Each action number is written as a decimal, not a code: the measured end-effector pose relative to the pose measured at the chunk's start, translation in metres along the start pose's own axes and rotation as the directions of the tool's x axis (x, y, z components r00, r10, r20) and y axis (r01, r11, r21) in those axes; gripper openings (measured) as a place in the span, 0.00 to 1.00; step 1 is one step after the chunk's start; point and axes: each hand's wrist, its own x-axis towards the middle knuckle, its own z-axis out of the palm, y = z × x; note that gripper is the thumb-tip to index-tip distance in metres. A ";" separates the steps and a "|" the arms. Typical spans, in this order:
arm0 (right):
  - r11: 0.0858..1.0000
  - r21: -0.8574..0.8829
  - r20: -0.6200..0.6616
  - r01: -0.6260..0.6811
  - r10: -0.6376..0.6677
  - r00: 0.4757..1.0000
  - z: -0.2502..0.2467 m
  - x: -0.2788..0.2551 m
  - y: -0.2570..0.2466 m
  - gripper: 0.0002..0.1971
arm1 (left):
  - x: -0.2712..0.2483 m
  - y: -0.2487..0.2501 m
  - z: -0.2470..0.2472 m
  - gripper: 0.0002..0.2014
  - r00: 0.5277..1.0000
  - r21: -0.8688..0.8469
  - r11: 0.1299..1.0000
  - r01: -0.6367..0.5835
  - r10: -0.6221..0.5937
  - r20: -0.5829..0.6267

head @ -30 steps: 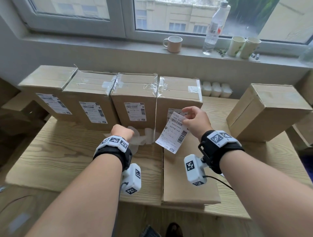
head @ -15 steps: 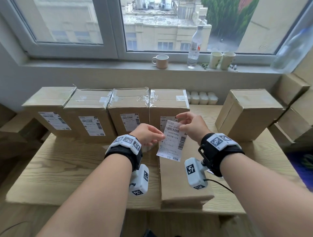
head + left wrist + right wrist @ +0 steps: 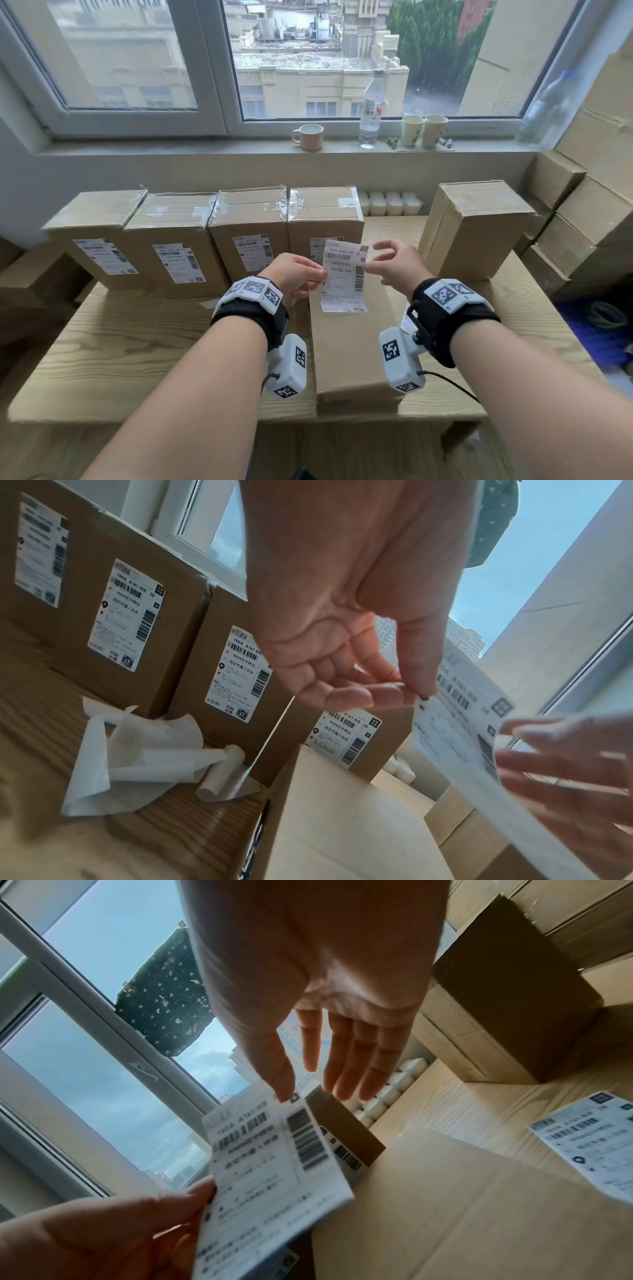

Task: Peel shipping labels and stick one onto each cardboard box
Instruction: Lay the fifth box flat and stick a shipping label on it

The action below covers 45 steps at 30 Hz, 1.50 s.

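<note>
A white shipping label hangs upright in the air above a flat cardboard box that lies on the table. My left hand pinches the label's left edge between thumb and fingers. On the label's right side my right hand is open with straight fingers, the thumb tip just at the label's upper corner. Behind stands a row of several labelled boxes. A box without a visible label stands at the right.
Crumpled white backing papers lie on the wooden table in front of the row. Another label sheet lies on the table to the right. More boxes are stacked at far right. A mug, bottle and cups stand on the windowsill.
My left hand came up from the table and took the label's left edge. My right hand let go of the label's top and opened. The label now hangs straighter, and the head view tilted up.
</note>
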 end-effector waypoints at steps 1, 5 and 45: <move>0.999 0.010 0.027 -0.032 0.031 0.999 -0.003 -0.002 0.004 0.19 | 0.001 0.000 0.001 0.03 1.000 -0.017 1.000 0.003 -0.003 -0.007; 0.998 0.008 0.049 -0.063 0.062 0.997 -0.008 -0.006 0.016 0.09 | 0.001 -0.001 0.012 0.01 1.000 -0.026 0.999 0.025 -0.024 0.011; 0.950 -0.295 0.071 -0.100 0.126 0.989 0.024 0.019 0.075 0.12 | 0.044 -0.064 0.045 0.18 0.982 0.432 0.894 0.120 -0.043 -0.183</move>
